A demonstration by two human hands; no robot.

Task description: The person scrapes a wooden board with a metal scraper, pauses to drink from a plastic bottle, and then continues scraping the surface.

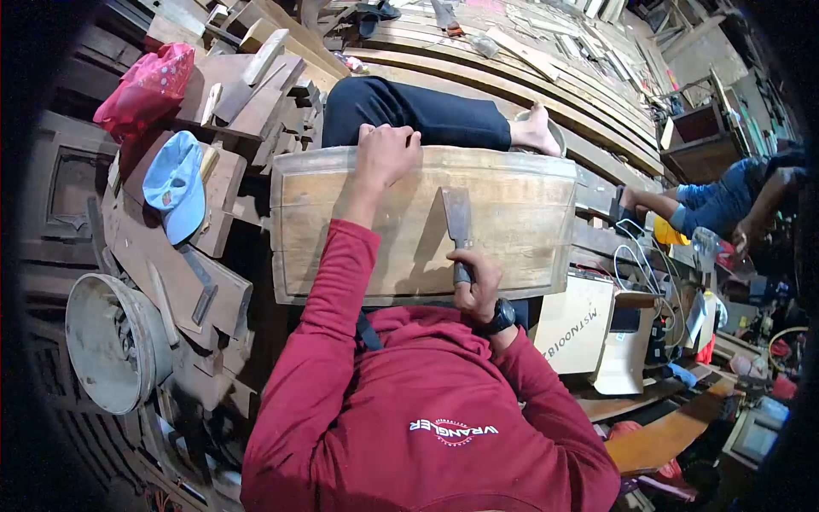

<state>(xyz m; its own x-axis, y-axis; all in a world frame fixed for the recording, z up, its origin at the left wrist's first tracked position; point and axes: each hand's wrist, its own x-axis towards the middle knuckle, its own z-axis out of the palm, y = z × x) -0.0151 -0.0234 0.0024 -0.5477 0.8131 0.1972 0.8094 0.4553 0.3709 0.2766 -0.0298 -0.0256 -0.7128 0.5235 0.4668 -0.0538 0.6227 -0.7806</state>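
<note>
**Over a pale wooden panel with grooved borders (520,213), a flat grey metal scraper with a dark handle (458,224) in our right hand (479,286)**

In front of our waist, the panel's long edges run left to right, the near one close to our dark red shirt (409,384), the far one beside a leg in dark trousers (426,111). Bare wood leaves room right of the blade; our left forearm crosses the left part. A tan cardboard box (573,320) stands just off the near right corner.

Our hands are apart. The right is wrapped around the scraper's handle, near the panel's near edge; our left hand (388,154) lies at the far edge, fingers curled, left of the blade, though we cannot tell whether it grips. The scraper's long axis crosses the panel's short way, blade pointing away from us, leaning slightly left.
</note>
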